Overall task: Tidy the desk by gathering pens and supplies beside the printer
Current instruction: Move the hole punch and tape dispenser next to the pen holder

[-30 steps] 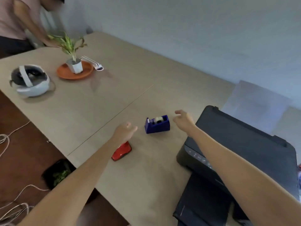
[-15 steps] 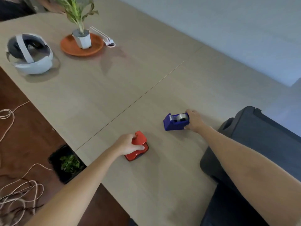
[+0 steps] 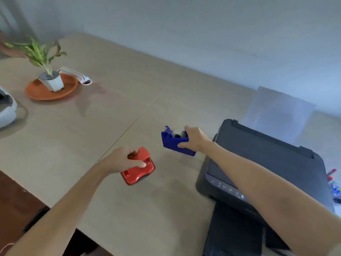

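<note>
My left hand (image 3: 121, 160) grips a red hole punch (image 3: 138, 171), which appears tilted and lifted just off the wooden desk (image 3: 114, 108). My right hand (image 3: 195, 139) holds a blue tape dispenser (image 3: 174, 143) with a white roll in it, raised a little above the desk just left of the black printer (image 3: 267, 163). Right of the printer, at the frame's edge, several pens and coloured supplies (image 3: 335, 185) lie partly hidden.
A potted plant (image 3: 48, 71) stands on an orange saucer (image 3: 51, 89) at the far left, a white comb-like item (image 3: 77, 76) behind it. A white headset (image 3: 6, 111) sits at the left edge. Clear plastic (image 3: 280, 109) lies behind the printer.
Both hands have closed on their objects and raised them: the left on the red hole punch, the right on the blue tape dispenser. The head view swung right, showing the printer again.
</note>
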Tool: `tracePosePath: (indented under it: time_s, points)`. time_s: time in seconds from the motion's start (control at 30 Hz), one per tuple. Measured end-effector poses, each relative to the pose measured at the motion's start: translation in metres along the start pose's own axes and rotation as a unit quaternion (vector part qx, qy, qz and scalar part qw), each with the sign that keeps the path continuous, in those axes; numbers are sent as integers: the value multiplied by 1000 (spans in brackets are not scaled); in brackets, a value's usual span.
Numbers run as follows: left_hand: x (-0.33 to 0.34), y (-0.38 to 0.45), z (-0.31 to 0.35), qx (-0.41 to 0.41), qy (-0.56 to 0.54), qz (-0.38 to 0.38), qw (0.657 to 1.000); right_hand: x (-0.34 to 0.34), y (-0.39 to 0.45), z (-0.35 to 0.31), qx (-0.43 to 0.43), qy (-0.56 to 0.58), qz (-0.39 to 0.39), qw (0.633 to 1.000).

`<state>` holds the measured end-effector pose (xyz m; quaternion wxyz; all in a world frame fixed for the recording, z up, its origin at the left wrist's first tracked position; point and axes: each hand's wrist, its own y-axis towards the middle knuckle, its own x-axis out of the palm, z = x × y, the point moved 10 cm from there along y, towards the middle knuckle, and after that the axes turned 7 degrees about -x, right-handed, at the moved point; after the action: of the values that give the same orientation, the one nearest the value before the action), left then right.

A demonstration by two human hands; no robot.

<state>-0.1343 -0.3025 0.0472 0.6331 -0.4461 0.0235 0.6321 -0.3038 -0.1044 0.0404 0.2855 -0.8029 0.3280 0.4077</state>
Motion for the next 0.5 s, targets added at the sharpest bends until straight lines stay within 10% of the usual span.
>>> tracePosePath:
  time_s: [0.5]
  points:
    - [195,-108,355,251,138,-173,942,-285,-337,183,112,18,325,939]
